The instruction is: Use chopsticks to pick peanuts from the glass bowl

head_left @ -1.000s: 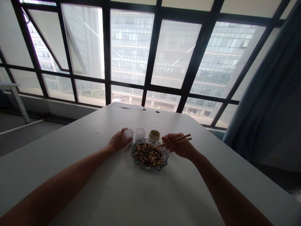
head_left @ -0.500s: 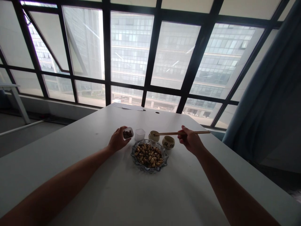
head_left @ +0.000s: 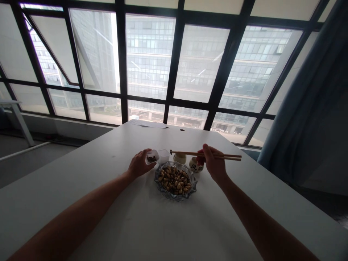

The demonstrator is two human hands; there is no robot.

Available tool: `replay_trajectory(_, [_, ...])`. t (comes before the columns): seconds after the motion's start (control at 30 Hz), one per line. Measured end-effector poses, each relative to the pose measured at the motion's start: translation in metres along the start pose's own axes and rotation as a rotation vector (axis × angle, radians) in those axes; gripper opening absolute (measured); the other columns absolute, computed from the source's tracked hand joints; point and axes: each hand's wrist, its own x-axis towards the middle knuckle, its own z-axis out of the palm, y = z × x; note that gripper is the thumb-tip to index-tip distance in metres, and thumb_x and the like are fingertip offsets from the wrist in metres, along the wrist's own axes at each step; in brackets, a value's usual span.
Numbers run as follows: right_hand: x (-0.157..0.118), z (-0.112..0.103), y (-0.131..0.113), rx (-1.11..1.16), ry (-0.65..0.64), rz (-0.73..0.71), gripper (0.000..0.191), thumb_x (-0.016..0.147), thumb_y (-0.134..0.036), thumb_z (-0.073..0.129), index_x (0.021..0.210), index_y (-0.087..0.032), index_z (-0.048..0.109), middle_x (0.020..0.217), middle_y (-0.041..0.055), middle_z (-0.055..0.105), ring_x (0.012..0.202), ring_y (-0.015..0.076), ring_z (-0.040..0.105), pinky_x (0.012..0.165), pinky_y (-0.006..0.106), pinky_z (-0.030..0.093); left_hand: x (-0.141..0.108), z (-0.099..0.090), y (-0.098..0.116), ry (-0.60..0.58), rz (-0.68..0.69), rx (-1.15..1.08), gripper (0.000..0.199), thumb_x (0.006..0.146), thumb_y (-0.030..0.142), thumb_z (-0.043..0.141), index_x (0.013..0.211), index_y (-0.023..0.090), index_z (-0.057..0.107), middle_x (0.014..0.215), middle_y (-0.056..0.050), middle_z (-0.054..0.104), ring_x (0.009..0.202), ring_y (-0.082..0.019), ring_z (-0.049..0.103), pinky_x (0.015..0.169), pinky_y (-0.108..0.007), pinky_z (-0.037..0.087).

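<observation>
My left hand (head_left: 139, 164) is closed around a small clear plastic cup (head_left: 152, 156), tilted so that dark seed-like pieces show inside. Beside it stands a second clear cup (head_left: 164, 156), its contents not visible. My right hand (head_left: 213, 161) grips a pair of wooden chopsticks (head_left: 190, 153) pointing left. A small dark piece (head_left: 170, 152), too small to name surely, is at their tips, over the gap between the second cup and a cream pot (head_left: 179, 158). Another cream pot with dark characters (head_left: 195, 165) is partly behind my right fingers. In front lies a scalloped glass bowl (head_left: 176, 198) of nuts and dark seeds.
Everything stands on a white table (head_left: 114, 214). Sheets of paper (head_left: 148, 124) lie at its far edge, near two dark round holes. Black-framed windows rise behind, and a blue curtain (head_left: 293, 98) hangs at the right.
The chopstick tips have moved left from over the cream pot, with a small dark piece now visible at them. My left hand and its cup have shifted slightly right, closer to the second cup.
</observation>
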Motion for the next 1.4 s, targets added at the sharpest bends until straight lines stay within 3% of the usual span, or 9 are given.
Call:
replay_trajectory(0.2, [-0.014, 0.06, 0.012, -0.179, -0.282, -0.161, 0.05, 0.086, -0.066, 0.057, 0.066, -0.02, 0.064, 0.056, 0.0038, 0.067, 0.046, 0.0149, 0.062, 0.045, 0.025, 0.049, 0.0, -0.004, 0.004, -0.005, 0.02, -0.02, 0.059, 0.075, 0.045, 0.07, 0.126, 0.022, 0.051, 0.122, -0.01, 0.068, 0.109, -0.028, 0.066, 0.096, -0.042, 0.051])
replay_trajectory(0.33, [-0.009, 0.072, 0.019, -0.248, -0.393, -0.146, 0.05, 0.084, -0.067, 0.059, 0.067, -0.02, 0.067, 0.059, 0.0045, 0.069, 0.052, 0.0164, 0.065, 0.048, 0.025, 0.05, 0.001, -0.005, 0.003, -0.008, 0.027, -0.026, 0.059, 0.075, 0.045, 0.07, 0.125, 0.021, 0.051, 0.121, -0.011, 0.068, 0.107, -0.029, 0.066, 0.094, -0.042, 0.052])
replay_trajectory(0.5, [-0.001, 0.036, 0.005, -0.1, -0.211, -0.004, 0.061, 0.074, -0.078, 0.06, 0.066, -0.018, 0.068, 0.05, 0.0047, 0.065, 0.04, 0.0148, 0.059, 0.039, 0.025, 0.046, 0.001, -0.002, -0.001, -0.043, 0.017, -0.018, 0.061, 0.073, 0.044, 0.072, 0.125, 0.02, 0.053, 0.119, -0.012, 0.069, 0.107, -0.03, 0.066, 0.095, -0.042, 0.052])
replay_trajectory(0.63, [0.001, -0.006, -0.008, -0.158, -0.549, 0.243, 0.063, 0.071, -0.075, 0.066, 0.056, -0.014, 0.067, 0.041, 0.0059, 0.061, 0.032, 0.0147, 0.056, 0.033, 0.023, 0.042, 0.0, -0.002, -0.004, -0.079, -0.026, -0.004, 0.062, 0.072, 0.044, 0.073, 0.126, 0.02, 0.054, 0.116, -0.011, 0.07, 0.104, -0.03, 0.068, 0.093, -0.041, 0.053])
replay_trajectory(0.7, [-0.002, -0.018, -0.007, -0.202, -0.608, 0.314, 0.063, 0.07, -0.074, 0.067, 0.056, -0.013, 0.067, 0.04, 0.0063, 0.061, 0.03, 0.0136, 0.055, 0.032, 0.022, 0.041, 0.0, -0.002, -0.004, -0.093, -0.038, 0.0, 0.063, 0.072, 0.045, 0.073, 0.126, 0.02, 0.054, 0.114, -0.011, 0.071, 0.101, -0.03, 0.068, 0.091, -0.041, 0.054])
replay_trajectory(0.97, [-0.023, -0.03, 0.028, -0.119, -0.215, 0.121, 0.059, 0.065, -0.073, 0.073, 0.066, -0.014, 0.069, 0.048, 0.0059, 0.066, 0.035, 0.0144, 0.058, 0.034, 0.023, 0.044, 0.0, -0.003, -0.001, -0.099, -0.085, 0.035, 0.062, 0.072, 0.047, 0.073, 0.125, 0.02, 0.055, 0.109, -0.01, 0.072, 0.097, -0.029, 0.07, 0.087, -0.038, 0.055])
replay_trajectory(1.07, [-0.032, -0.038, 0.036, -0.042, -0.116, 0.132, 0.057, 0.069, -0.071, 0.072, 0.067, -0.015, 0.069, 0.049, 0.0067, 0.067, 0.035, 0.0143, 0.057, 0.033, 0.024, 0.043, 0.001, -0.004, 0.001, -0.104, -0.089, 0.038, 0.062, 0.073, 0.047, 0.072, 0.126, 0.019, 0.054, 0.109, -0.012, 0.072, 0.097, -0.029, 0.07, 0.086, -0.039, 0.056])
replay_trajectory(1.27, [-0.06, -0.037, 0.046, 0.09, -0.17, 0.287, 0.057, 0.071, -0.07, 0.071, 0.059, -0.015, 0.066, 0.041, 0.0046, 0.06, 0.03, 0.0121, 0.051, 0.031, 0.022, 0.041, 0.002, -0.006, 0.005, -0.129, -0.102, 0.045, 0.064, 0.074, 0.047, 0.071, 0.128, 0.018, 0.053, 0.108, -0.011, 0.072, 0.098, -0.028, 0.07, 0.086, -0.037, 0.055])
replay_trajectory(1.4, [-0.071, -0.025, 0.051, 0.044, -0.167, 0.273, 0.059, 0.07, -0.072, 0.07, 0.061, -0.014, 0.066, 0.041, 0.0032, 0.06, 0.028, 0.0107, 0.049, 0.029, 0.02, 0.038, 0.002, -0.008, 0.009, -0.145, -0.114, 0.046, 0.063, 0.075, 0.045, 0.071, 0.128, 0.017, 0.053, 0.106, -0.011, 0.073, 0.098, -0.028, 0.07, 0.086, -0.037, 0.055])
